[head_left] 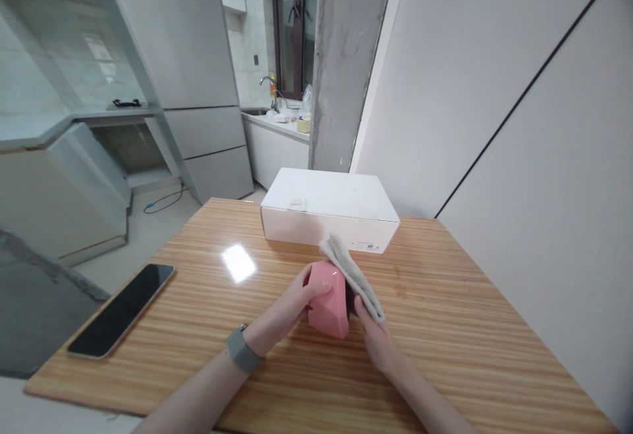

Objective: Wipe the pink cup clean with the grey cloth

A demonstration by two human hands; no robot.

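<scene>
A pink faceted object (330,297) stands on the wooden table (459,328) in front of me. My left hand (291,305) grips it from the left, fingers curled round its side. My right hand (376,340) holds a beige cloth (350,274) pressed against the object's right side and top. The cloth drapes from above the object down over my right fingers, hiding most of them.
A white closed box (330,210) lies just behind the pink object. A dark phone (122,309) lies face up at the table's left edge. A grey watch sits on my left wrist. A white wall runs along the right; a fridge and kitchen counter stand beyond.
</scene>
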